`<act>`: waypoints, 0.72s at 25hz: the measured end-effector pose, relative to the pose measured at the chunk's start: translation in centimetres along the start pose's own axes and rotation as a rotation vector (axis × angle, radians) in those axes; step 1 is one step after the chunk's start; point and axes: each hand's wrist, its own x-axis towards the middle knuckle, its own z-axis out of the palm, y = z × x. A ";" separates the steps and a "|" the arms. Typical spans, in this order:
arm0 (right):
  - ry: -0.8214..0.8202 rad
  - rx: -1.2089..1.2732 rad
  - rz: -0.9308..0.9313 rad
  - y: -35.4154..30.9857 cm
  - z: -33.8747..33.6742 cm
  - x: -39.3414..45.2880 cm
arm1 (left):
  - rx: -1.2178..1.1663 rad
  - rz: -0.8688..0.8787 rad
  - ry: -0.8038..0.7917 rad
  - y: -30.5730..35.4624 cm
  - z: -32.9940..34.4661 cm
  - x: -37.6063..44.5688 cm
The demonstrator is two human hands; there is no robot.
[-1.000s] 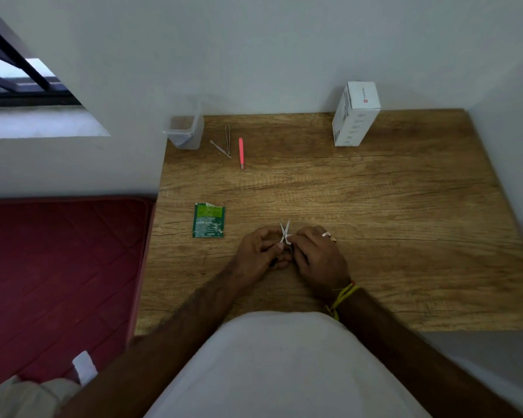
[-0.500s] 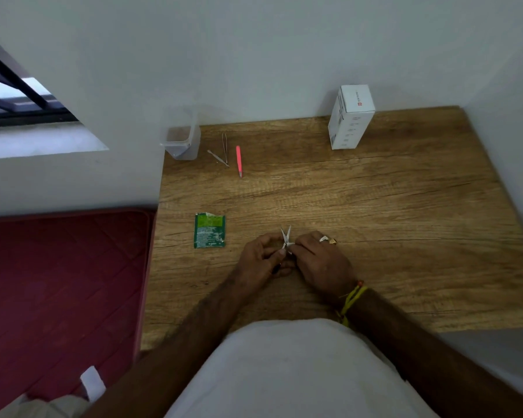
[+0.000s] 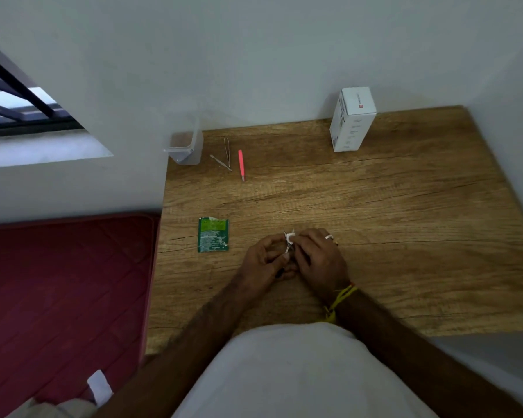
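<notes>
My left hand (image 3: 261,260) and my right hand (image 3: 319,260) meet near the front middle of the wooden table (image 3: 390,224). Together they pinch a small white folded piece (image 3: 290,239) between their fingertips. It sticks up a little above the fingers; the rest of it is hidden by them. A dark thin thing shows under my left hand, too small to name. My right hand wears a ring, and yellow threads circle its wrist.
A torn green sachet (image 3: 213,235) lies left of my hands. At the back left stand a clear plastic container (image 3: 185,146), metal tweezers (image 3: 224,155) and a pink tool (image 3: 241,165). A white box (image 3: 351,119) stands at the back wall. A red mat (image 3: 64,291) lies left of the table.
My hands stay together on the white piece, and its tip sits lower between the fingers than before. The view has shifted slightly.
</notes>
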 end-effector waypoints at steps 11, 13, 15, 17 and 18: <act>-0.032 0.083 0.059 0.2 0.0 0.4 | -0.004 -0.014 0.006 0.2 -0.1 -0.1; -0.021 0.075 0.056 0.2 0.1 0.4 | -0.020 -0.022 0.007 0.1 0.0 -0.1; -0.019 0.066 0.047 0.3 0.1 0.4 | -0.020 -0.027 0.007 0.3 0.1 -0.3; -0.020 0.048 0.055 0.2 0.3 0.7 | -0.026 -0.028 0.015 0.5 0.1 -0.3; -0.022 0.034 0.052 0.2 0.4 0.8 | -0.029 -0.025 0.014 0.6 0.1 -0.3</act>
